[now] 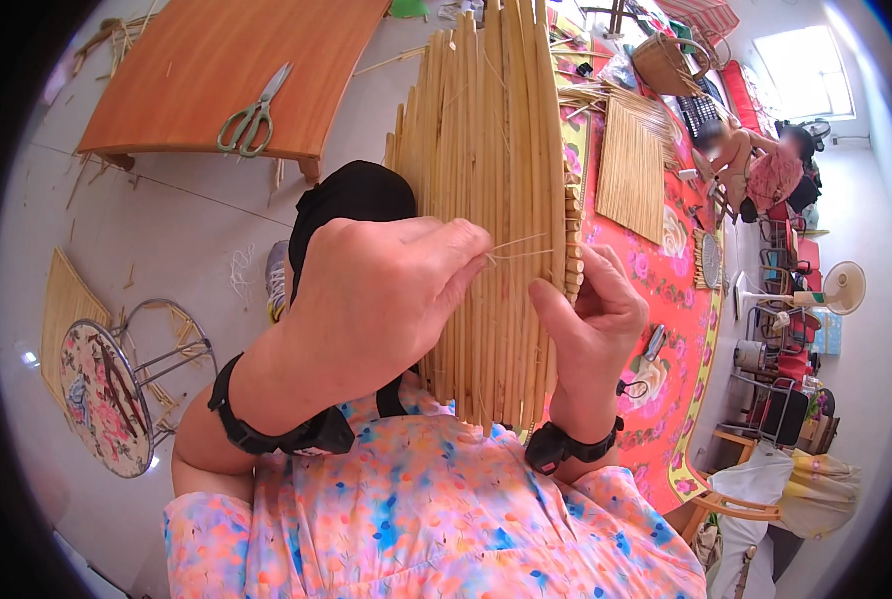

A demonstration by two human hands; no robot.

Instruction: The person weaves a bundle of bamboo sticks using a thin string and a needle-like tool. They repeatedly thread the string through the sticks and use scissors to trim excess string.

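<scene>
A panel of straw-coloured stalks, laid side by side, rests across my lap and stretches away from me. My left hand is over its left part, thumb and fingertips pinched on a thin pale thread. From that pinch the thread runs in two strands to the panel's right side. There my right hand grips the panel's edge, thumb on top and fingers curled at the side. Cut stalk ends show in a row along that edge. Each wrist wears a black strap.
Green-handled scissors lie on an orange wooden table at the far left. A round flowered stool lies tipped over at left. Right, a red flowered cloth bears another stalk panel. Beyond are a fan, chairs and other people.
</scene>
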